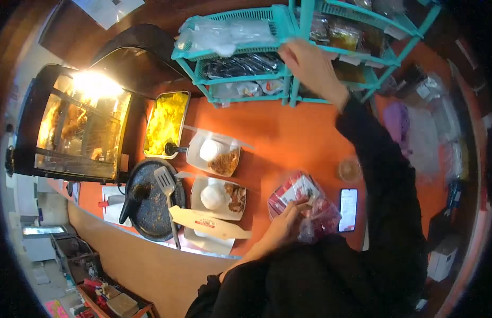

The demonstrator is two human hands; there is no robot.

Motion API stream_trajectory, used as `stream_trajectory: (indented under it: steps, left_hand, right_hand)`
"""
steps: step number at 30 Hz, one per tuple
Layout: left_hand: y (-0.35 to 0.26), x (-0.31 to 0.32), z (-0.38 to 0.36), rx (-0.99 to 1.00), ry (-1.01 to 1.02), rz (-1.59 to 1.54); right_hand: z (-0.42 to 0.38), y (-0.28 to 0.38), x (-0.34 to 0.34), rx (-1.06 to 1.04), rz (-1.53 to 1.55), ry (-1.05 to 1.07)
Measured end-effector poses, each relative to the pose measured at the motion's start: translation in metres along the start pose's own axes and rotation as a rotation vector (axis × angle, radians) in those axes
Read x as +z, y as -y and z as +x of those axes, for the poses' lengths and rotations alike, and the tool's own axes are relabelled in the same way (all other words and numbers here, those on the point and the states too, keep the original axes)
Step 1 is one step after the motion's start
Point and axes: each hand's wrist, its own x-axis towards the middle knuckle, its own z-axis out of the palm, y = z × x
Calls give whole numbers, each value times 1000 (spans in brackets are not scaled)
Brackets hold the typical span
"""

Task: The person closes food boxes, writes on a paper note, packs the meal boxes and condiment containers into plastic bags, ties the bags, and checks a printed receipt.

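Note:
My left hand (289,216) is on a clear plastic bag (323,214) holding red-and-white packets (296,190), its fingers bent against the plastic. Stretched out to the far side, my right hand (314,71) is at a teal plastic rack (304,24), with fingers curled by the upper basket's edge; what they pinch, if anything, is hidden. Clear plastic bags (230,33) fill the basket beside that hand, and dark plastic-wrapped items (240,66) lie on the tier below.
Open paper boxes with rice and fried chicken (223,161) stand left of the bag. Further left are a black stone pan (150,209) with a spatula (165,183), a tray of yellow food (166,119) and a lit warmer (79,127). A phone (348,209) lies right.

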Motion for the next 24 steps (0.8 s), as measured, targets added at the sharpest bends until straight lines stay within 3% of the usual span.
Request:
stream_trajectory:
  steps: [2, 4, 5, 8, 11, 14, 18, 19, 20, 21, 23, 24]
  left_hand:
    - [-16, -30, 3, -198, 146, -168]
    - [-13, -46, -1, -156, 105, -63]
    - [-13, -53, -3, -116, 71, 38]
    - [-33, -91, -5, -227, 113, -76]
    - [-43, -129, -6, -419, 174, -22]
    - [-40, -161, 8, -112, 93, 203]
    - [-57, -188, 75, 49, -61, 451]
    - [-54, -193, 93, 57, -117, 530]
    - [-48, -199, 114, 195, -165, 580]
    - [-41, -205, 134, 333, -212, 627]
    - [-38, -210, 171, 359, -311, 659]
    - [-34, -213, 191, 372, -360, 695]
  right_hand:
    - [62, -18, 33, -51, -234, 71]
    - [101, -30, 65, 132, -278, 451]
    - [108, -44, 80, 130, -273, 447]
    - [114, -69, 117, -26, -316, 351]
    - [120, -68, 112, 9, -267, 521]
    - [106, -50, 88, -18, -312, 21]
    - [106, -65, 81, -47, -38, 24]
    - [104, -67, 76, -92, -168, 217]
    - [103, -66, 71, -137, -299, 411]
    - [98, -59, 70, -141, -306, 408]
    - [85, -48, 75, 31, -516, 335]
    - [84, -58, 78, -46, -471, 475]
